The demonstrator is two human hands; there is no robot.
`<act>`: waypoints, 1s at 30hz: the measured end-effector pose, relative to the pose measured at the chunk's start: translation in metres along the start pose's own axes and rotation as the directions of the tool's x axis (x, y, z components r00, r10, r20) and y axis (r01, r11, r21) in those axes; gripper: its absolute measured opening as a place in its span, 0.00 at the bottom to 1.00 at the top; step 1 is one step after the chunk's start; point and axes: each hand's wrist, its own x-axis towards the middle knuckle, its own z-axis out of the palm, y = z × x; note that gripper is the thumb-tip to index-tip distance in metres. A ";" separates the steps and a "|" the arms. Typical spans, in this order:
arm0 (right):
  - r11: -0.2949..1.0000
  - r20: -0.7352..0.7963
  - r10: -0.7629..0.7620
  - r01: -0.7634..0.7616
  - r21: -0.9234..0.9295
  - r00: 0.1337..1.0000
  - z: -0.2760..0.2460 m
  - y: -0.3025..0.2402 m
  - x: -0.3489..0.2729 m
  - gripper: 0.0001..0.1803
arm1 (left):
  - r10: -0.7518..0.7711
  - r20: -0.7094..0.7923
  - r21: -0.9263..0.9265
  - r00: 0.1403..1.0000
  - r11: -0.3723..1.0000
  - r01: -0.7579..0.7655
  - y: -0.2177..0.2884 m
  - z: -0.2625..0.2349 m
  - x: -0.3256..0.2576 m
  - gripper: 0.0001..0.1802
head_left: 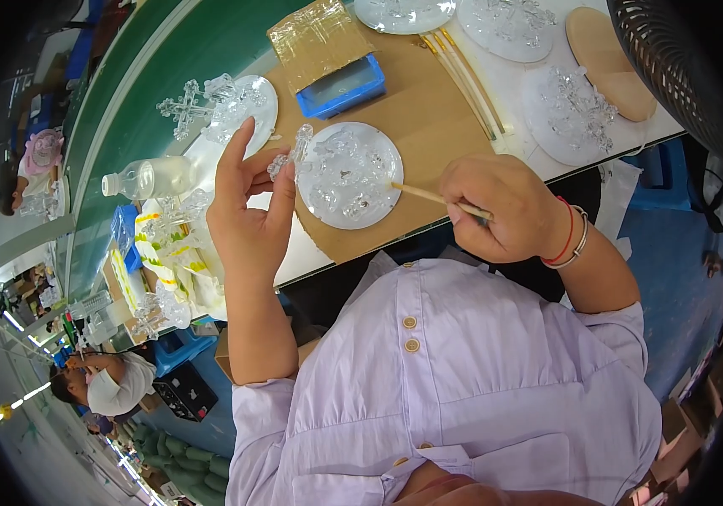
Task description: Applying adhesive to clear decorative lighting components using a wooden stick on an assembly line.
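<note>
- While raised, left hand (248, 207) pinches clear crystal piece (288, 156) between fingertips;
- right hand (501, 207) grips thin wooden stick (420, 194), tip over round plate (351, 174)

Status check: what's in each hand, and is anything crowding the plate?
Left hand pinching a clear glass piece. Right hand gripping a thin wooden stick, tip at the plate rim. Blue tray behind plate, apart.
</note>
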 end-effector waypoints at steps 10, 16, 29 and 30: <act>1.000 -0.007 -0.027 0.027 0.007 1.000 0.003 -0.003 -0.002 0.06 | -0.014 -0.010 0.088 1.000 0.996 0.014 0.008 0.000 -0.003 0.29; 0.996 -0.069 0.087 -0.088 -0.013 0.994 -0.001 0.000 -0.004 0.06 | -0.018 -0.040 0.084 0.999 0.996 0.021 0.009 -0.001 -0.005 0.29; 0.998 -0.052 0.036 -0.038 -0.040 0.998 0.000 -0.003 -0.007 0.06 | -0.041 -0.023 0.120 0.999 0.992 0.043 0.013 -0.002 -0.005 0.29; 0.998 -0.028 0.035 -0.036 -0.046 0.999 0.000 -0.004 -0.008 0.06 | -0.047 -0.022 0.117 0.999 0.992 0.049 0.013 -0.002 -0.005 0.29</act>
